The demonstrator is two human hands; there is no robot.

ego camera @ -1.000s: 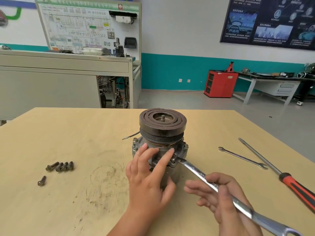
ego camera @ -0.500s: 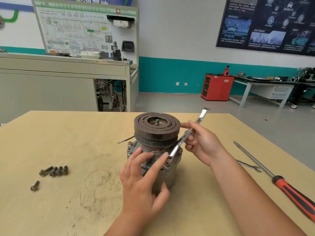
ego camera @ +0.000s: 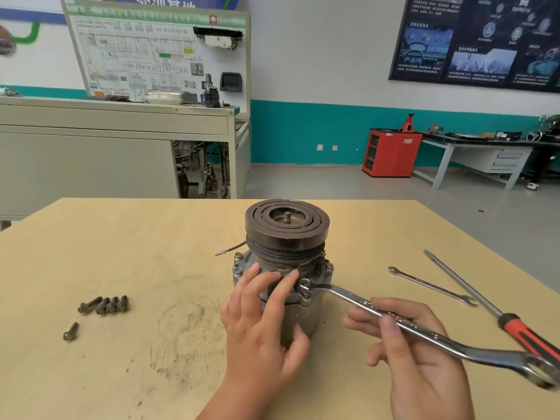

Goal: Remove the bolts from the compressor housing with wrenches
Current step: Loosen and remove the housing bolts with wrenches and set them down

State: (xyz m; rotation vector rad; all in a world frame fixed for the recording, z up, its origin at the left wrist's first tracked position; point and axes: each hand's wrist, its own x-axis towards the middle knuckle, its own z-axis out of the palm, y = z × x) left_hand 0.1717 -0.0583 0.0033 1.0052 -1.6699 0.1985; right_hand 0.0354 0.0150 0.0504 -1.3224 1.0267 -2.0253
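Bench inventory, as we record it:

1. Compressor housing: stands upright near the middle of the wooden table, with its dark grooved pulley on top. A thin black wire sticks out to its left.
2. Left hand: holds the housing from the near side. The fingers lie across the flange below the pulley and the thumb presses on the body's front.
3. Right hand: its fingers are curled round the shank of the large wrench, with the thumb on top. We note a firm hold.
4. Large wrench: its open end is seated on a flange bolt at the housing's near right edge. The shank runs down and to the right, and the ring end juts past the hand.
5. Loose bolts: we count four in a row well left of the housing, touching side by side. A fifth bolt lies apart, nearer to us.
6. Slim wrench: lies flat on the table to the right of the housing.
7. Screwdriver: has a red handle, a long shaft and a black collar. It lies just beyond the slim wrench.
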